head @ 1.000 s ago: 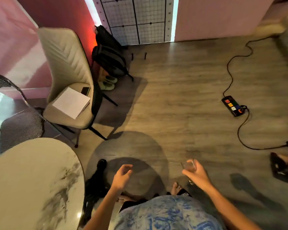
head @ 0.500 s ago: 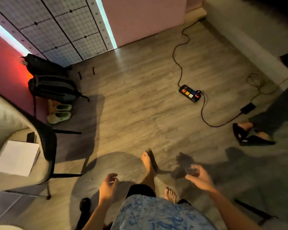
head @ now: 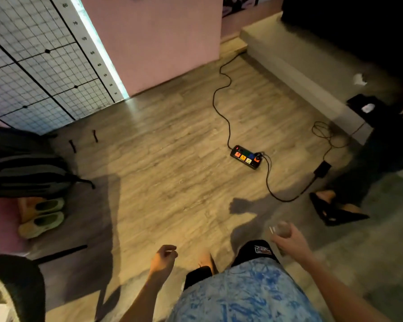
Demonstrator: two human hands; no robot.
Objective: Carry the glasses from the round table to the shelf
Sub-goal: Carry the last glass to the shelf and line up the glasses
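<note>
Right hand (head: 289, 240) grips what looks like 1 blurred glass (head: 280, 229) — left hand (head: 162, 259) loosely curled, empty.

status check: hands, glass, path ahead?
Right hand shut on glass. Left hand empty, loosely curled. Power strip and cable on floor ahead.

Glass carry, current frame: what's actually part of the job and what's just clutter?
Part of the job:
- glass, blurred, gripped in the right hand
- left hand, holding nothing

Just lying about:
- power strip and its cable on the floor
- backpack
- pair of shoes
- second person's sandalled foot
</note>
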